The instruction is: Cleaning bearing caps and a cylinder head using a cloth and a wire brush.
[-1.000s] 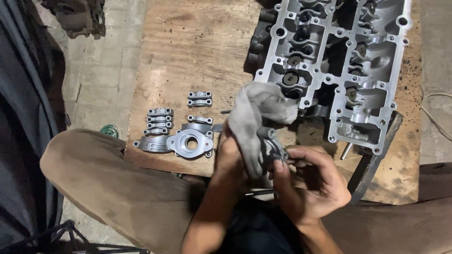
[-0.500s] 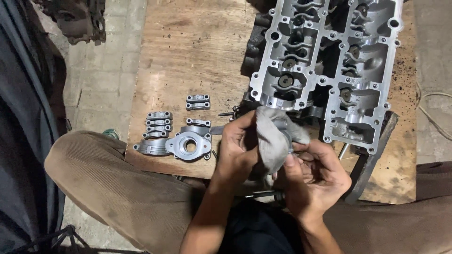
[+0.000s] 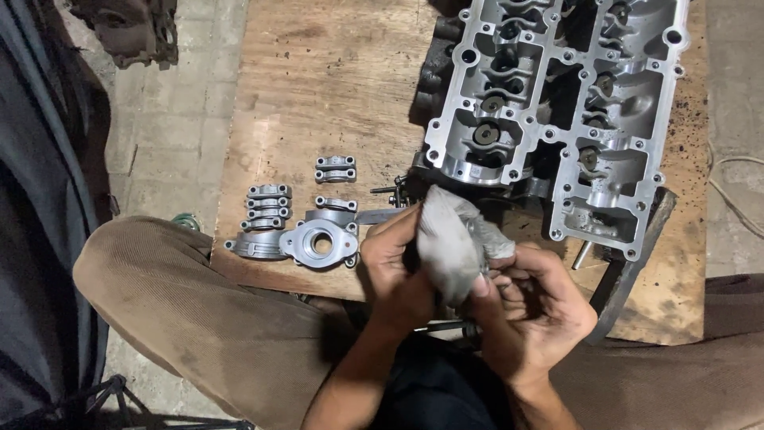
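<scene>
I am clamping the fingers of my left hand (image 3: 398, 263) and right hand (image 3: 529, 306) on a grey rag (image 3: 450, 247), the aluminium cylinder head (image 3: 557, 111) lying at one o'clock.

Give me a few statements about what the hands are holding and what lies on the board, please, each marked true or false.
1. Both hands, the left hand and the right hand, grip a grey rag. True.
2. The cylinder head lies on bare paving stones. False: it rests on the wooden board.
3. Small metal bearing caps lie on the board to the left of the hands. True.
4. The rag is spread flat over the cylinder head. False: it is bunched up between the hands, in front of the head.
5. The round-holed metal housing sits beside the caps. True.
</scene>
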